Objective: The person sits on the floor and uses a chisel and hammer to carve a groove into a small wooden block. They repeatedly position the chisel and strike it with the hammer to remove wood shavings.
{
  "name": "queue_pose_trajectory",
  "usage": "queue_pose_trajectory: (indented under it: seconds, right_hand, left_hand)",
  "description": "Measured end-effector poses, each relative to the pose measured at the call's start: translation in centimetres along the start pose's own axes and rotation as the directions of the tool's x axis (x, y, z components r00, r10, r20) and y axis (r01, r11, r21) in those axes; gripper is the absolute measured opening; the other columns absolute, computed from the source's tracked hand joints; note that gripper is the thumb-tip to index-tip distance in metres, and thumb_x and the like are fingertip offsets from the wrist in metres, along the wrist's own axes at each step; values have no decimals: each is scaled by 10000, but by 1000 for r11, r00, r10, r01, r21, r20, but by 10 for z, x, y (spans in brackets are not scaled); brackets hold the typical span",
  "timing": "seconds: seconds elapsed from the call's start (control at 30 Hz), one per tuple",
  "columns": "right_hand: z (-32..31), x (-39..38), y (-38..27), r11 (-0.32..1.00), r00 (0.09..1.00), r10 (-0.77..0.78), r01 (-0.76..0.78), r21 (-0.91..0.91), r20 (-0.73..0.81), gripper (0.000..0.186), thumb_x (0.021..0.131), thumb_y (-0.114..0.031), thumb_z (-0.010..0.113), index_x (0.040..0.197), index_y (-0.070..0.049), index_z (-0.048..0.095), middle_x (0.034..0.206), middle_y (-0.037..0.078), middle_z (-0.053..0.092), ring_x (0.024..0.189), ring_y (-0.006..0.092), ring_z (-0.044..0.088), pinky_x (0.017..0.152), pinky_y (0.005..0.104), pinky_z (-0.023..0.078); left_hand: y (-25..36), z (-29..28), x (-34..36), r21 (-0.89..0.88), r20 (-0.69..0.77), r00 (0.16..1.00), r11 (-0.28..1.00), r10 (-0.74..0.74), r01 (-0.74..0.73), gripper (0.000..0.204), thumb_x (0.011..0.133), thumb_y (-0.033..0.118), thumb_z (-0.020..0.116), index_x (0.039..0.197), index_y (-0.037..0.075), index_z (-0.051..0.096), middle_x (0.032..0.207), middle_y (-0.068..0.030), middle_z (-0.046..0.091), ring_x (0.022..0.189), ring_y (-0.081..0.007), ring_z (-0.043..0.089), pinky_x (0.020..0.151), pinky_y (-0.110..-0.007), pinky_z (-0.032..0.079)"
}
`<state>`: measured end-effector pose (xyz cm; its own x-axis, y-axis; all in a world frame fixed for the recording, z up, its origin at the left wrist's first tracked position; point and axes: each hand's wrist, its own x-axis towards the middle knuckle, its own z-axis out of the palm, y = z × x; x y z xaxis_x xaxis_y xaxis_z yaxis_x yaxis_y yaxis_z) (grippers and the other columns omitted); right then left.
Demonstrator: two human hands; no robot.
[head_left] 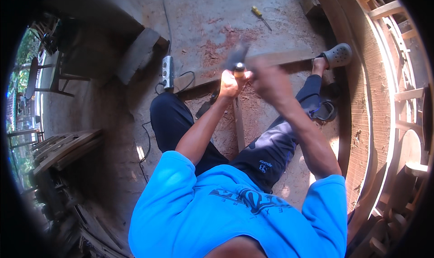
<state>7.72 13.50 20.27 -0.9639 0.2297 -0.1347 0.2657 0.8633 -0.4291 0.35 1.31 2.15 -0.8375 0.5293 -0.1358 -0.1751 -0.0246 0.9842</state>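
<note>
I sit on the floor with my legs spread. My left hand (pixel 230 84) is closed around a chisel-like tool (pixel 238 68) with a yellowish butt end, held upright over a narrow wooden strip (pixel 239 124) that lies between my legs. My right hand (pixel 267 77) is blurred by motion just right of the left one. It grips a dark hammer (pixel 236 54), also blurred, whose head is right above the tool's butt. A long plank (pixel 280 58) lies across the floor behind both hands.
A white power strip (pixel 167 71) with cables lies to the left. A yellow-handled screwdriver (pixel 261 17) and a wood block (pixel 311 3) lie farther off. My foot wears a grey clog (pixel 337 54). A large curved wooden frame (pixel 361 122) stands on the right, stacked planks (pixel 63 147) on the left.
</note>
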Motion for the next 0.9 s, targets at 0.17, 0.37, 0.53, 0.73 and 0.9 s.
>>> queue_pose_trajectory:
  seconds: [0.17, 0.37, 0.53, 0.73, 0.9]
  right_hand:
    - [58, -24, 40, 928, 994, 66, -28, 371, -91, 257, 824, -166, 683, 979, 12, 580, 810, 210, 699, 818, 406, 708, 710, 501, 541]
    - [105, -85, 91, 461, 838, 498, -473, 751, 222, 158, 863, -131, 654, 886, -21, 544, 592, 48, 539, 463, 142, 542, 431, 333, 437]
    - [146, -150, 105, 248, 739, 499, -621, 743, 451, 153, 867, -129, 658, 864, -44, 531, 588, 22, 537, 428, 119, 524, 389, 315, 432]
    - [148, -194, 97, 230, 683, 532, -686, 691, 501, 119, 856, -83, 636, 857, -35, 527, 600, 46, 542, 454, 146, 555, 413, 324, 455]
    - [151, -201, 99, 253, 727, 516, -634, 731, 452, 104, 854, -66, 618, 848, -32, 520, 594, 44, 547, 444, 142, 546, 407, 321, 447]
  left_hand:
    - [-7, 6, -4, 231, -64, 989, 966, 134, -116, 114, 905, 60, 658, 1017, 46, 674, 860, -32, 664, 781, -109, 623, 677, -297, 512]
    - [-10, 11, 39, 71, -178, 981, 996, 71, -59, 305, 853, 151, 827, 735, 68, 558, 662, 46, 524, 640, -71, 469, 592, -277, 433]
    - [7, 25, 12, 305, -358, 848, 908, 390, -288, 328, 869, 190, 787, 734, 46, 525, 652, -10, 506, 617, -114, 454, 588, -313, 418]
    - [17, 30, 37, 199, -385, 913, 978, 132, -58, 357, 861, 317, 799, 748, 54, 585, 614, 17, 551, 548, -105, 495, 516, -333, 415]
    - [-3, 30, 47, 482, -483, 732, 844, 481, -236, 283, 827, 201, 823, 804, 26, 602, 739, -37, 642, 659, -140, 558, 623, -331, 481]
